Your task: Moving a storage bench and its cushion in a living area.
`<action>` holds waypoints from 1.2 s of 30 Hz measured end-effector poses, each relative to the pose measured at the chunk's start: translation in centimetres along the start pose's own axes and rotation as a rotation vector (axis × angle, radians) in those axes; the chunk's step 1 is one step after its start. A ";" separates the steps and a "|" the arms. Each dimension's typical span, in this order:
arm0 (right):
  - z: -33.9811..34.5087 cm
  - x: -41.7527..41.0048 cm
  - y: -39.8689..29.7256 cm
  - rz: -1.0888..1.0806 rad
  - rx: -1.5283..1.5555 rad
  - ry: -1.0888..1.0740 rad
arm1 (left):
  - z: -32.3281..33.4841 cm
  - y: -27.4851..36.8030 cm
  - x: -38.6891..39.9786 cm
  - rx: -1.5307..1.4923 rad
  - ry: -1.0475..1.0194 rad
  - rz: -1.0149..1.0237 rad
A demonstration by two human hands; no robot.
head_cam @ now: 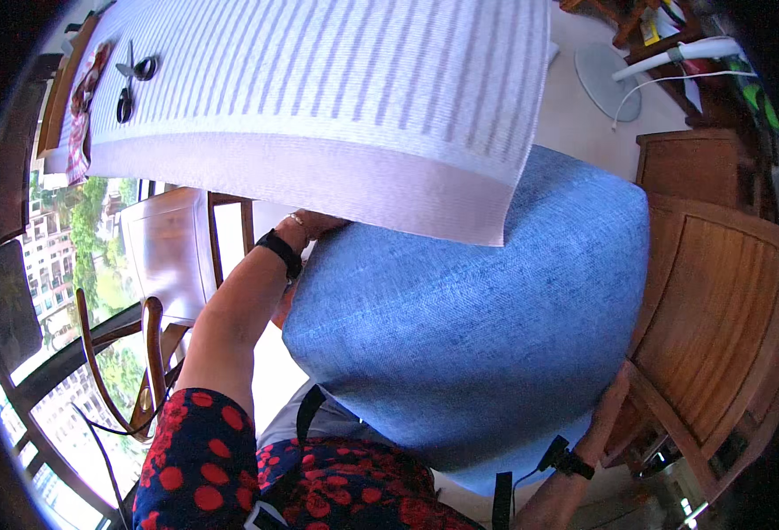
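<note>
A large blue fabric-covered piece [475,318], boxy with rounded corners, spans the space before my body, partly beneath the overhanging edge of a striped cloth [310,73] on a table. My left hand [323,224] reaches to its upper left corner; the fingers are hidden behind the blue fabric and cloth edge. At its lower right side is my right hand [611,401], against the blue fabric, with the fingertips not clearly visible. Black-handled scissors [132,69] lie on the striped cloth at the far left, near a crumpled red-and-white checked cloth [83,109].
A wooden chair [714,311] stands close on the right, beside a wooden cabinet [687,159]. Another wooden chair [167,252] is at the left by the windows. A round white stand base [605,83] with a cable is at the upper right.
</note>
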State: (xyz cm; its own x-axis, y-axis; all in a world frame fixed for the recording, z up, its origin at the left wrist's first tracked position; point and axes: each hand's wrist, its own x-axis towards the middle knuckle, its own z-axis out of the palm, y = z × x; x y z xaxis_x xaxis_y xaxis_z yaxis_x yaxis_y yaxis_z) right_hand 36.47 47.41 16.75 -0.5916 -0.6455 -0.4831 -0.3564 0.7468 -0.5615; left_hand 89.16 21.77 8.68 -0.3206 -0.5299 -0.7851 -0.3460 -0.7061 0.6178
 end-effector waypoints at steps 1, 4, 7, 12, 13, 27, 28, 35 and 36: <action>-0.2 0.1 0.0 0.000 0.009 0.002 | 0.1 0.3 -0.3 -0.011 0.009 0.010; -0.6 0.7 0.9 -0.239 -0.043 0.029 | 1.7 0.4 -1.1 -0.046 0.023 0.036; -1.4 2.9 2.8 -0.130 0.073 0.083 | 4.0 -0.4 -4.2 -0.088 0.030 0.073; -4.1 7.4 5.8 -0.023 0.110 0.134 | 7.3 -0.6 -1.7 -0.173 0.015 0.145; -3.8 7.9 5.2 -0.027 0.123 0.134 | 7.8 -0.7 -1.9 -0.183 0.027 0.158; -3.4 18.4 7.1 -0.084 -0.083 0.263 | 14.3 2.5 15.7 -0.358 0.040 0.221; -1.9 18.9 5.8 -0.069 -0.062 0.255 | 13.8 0.3 14.4 -0.354 0.053 0.219; 2.0 22.3 3.3 -0.174 -0.204 0.102 | 13.1 -2.6 24.0 -0.378 0.078 0.179; 2.7 22.7 3.4 -0.239 -0.246 0.087 | 12.8 -3.3 24.5 -0.381 0.088 0.170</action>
State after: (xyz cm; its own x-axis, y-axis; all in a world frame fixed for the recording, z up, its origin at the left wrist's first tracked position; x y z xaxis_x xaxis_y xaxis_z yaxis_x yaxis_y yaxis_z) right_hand 23.78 34.86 2.10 -0.5259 -0.7986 -0.2926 -0.6495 0.5992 -0.4681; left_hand 71.13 17.12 -12.03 -0.2627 -0.6804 -0.6842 0.0610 -0.7193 0.6920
